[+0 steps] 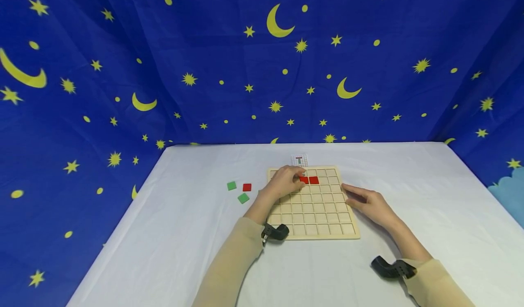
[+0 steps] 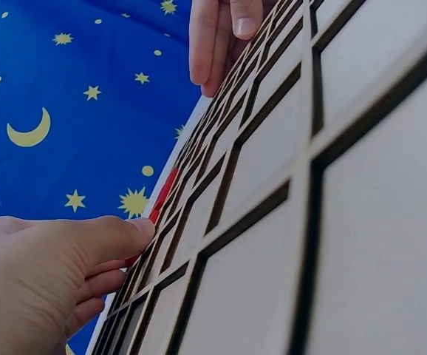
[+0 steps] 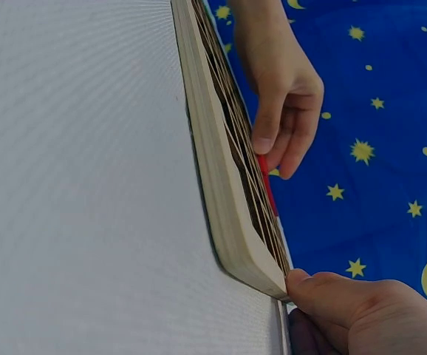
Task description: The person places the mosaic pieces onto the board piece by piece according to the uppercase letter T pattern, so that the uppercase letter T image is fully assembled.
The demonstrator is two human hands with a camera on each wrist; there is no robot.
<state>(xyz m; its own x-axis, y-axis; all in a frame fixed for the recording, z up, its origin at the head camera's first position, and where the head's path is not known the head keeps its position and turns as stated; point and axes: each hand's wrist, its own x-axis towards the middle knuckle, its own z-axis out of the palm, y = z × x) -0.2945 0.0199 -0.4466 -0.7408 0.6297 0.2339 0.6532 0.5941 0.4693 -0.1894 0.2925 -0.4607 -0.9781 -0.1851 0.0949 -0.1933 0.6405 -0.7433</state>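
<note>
A smooth, white cloth-covered tabletop (image 1: 163,243) spreads around both hands; beyond them hangs blue fabric (image 1: 229,25) printed with yellow moons and stars. The left hand (image 1: 284,182) pinches a flat red tile (image 1: 304,179) at the pale wooden grid board (image 1: 323,237), with a second red tile (image 1: 314,180) just right of its fingers. The right hand (image 1: 370,204), fingers straight, touches the board's right edge. Left of the left hand lie a loose red square (image 1: 247,187) and two green squares (image 1: 243,198); beyond it, a small gridded card (image 1: 299,160).
</note>
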